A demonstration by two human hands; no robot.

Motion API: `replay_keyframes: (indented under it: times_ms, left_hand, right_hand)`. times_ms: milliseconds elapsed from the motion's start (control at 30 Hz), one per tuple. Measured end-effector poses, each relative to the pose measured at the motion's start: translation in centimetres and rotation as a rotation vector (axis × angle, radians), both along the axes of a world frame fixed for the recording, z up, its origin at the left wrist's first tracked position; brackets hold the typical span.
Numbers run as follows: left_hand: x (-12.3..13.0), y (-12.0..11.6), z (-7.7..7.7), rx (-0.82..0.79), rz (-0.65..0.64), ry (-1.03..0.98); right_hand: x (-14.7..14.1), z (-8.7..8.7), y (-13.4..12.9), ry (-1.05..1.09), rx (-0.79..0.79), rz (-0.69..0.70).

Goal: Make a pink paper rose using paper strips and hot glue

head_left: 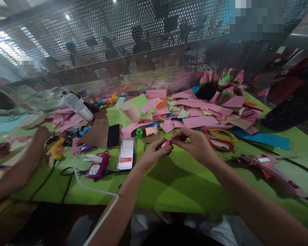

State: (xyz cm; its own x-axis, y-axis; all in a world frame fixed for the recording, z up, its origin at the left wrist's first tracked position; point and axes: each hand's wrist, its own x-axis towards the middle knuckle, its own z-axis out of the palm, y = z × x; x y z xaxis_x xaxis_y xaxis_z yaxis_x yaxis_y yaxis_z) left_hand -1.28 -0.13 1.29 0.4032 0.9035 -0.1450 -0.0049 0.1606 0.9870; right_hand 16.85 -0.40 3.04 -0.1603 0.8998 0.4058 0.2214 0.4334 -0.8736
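Above the green table (pixel 169 188), near its middle, my left hand (pixel 156 152) is closed around a small pink piece (pixel 166 143). The fingertips of my right hand (pixel 192 143) pinch the right end of the same piece, so the two hands almost touch. The piece looks like folded or rolled pink material; its exact shape is partly hidden by my fingers. Just beyond my hands lie a crumpled clear wrapper (pixel 152 129) and a small green wrapped item (pixel 139 132). Pink paper strips (pixel 200 121) are spread behind my right hand.
Left of my hands are a lit phone (pixel 126 155), a dark phone (pixel 113 135) and a magenta device (pixel 98 167) with a white cable. A pink glue gun (pixel 277 171) and scissors (pixel 220 140) lie right. Another person's arms (pixel 23 171) reach in at left. A perforated metal screen (pixel 105 51) stands behind.
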Motion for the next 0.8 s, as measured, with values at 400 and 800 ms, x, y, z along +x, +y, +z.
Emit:
replay_keyframes:
  times_ms: [400, 800]
  left_hand:
    - [-0.59, 0.41, -0.19, 0.028, 0.137, -0.053]
    - [-0.53, 0.27, -0.18, -0.016, 0.115, -0.05]
  right_hand:
    - [-0.19, 0.25, -0.41, -0.104, 0.188, 0.032]
    - [-0.76, 0.11, -0.58, -0.306, 0.371, 0.058]
